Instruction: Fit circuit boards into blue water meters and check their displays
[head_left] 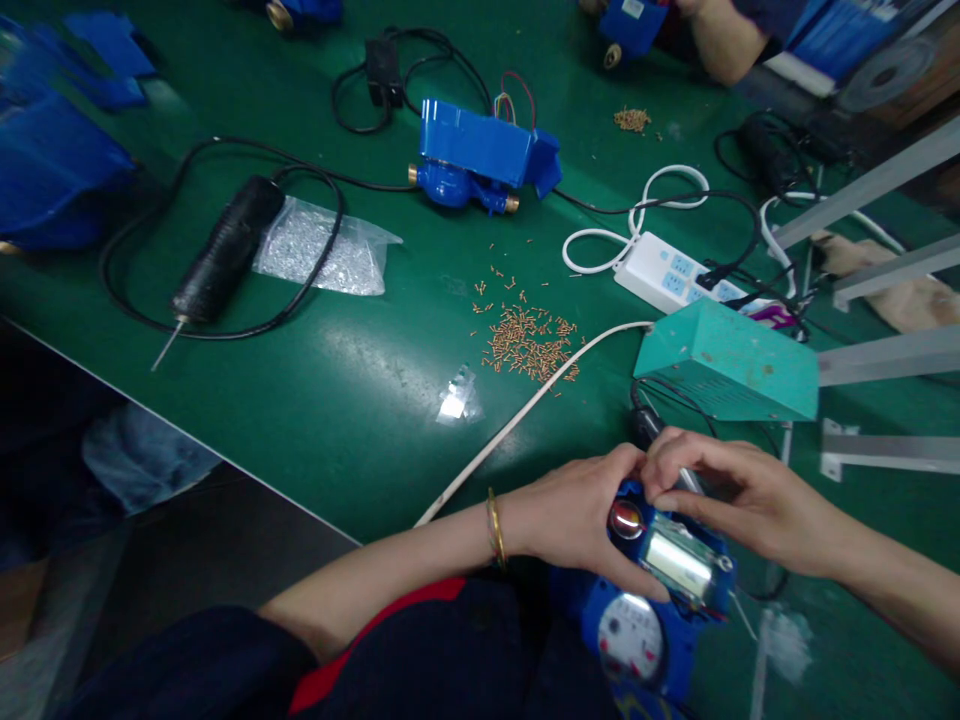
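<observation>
A blue water meter [679,650] stands close to my body at the lower right, its round white dial [631,636] facing up. Above the dial sits its blue electronics housing, where a circuit board with a display [679,563] and a round reddish metallic part [626,519] show. My left hand [574,515] is closed around the housing's left side, thumb along the near edge. At the far edge my right hand [742,495] has its fingers pinched together against the housing. Whatever lies between those fingertips is hidden.
Many small copper-coloured screws [529,343] lie piled ahead. A green box [731,360] and a white power strip [675,270] stand at right. Further off are another blue meter [480,150], a black electric screwdriver [229,250] and a clear bag [322,245]. A co-worker's arm [724,40] shows top right.
</observation>
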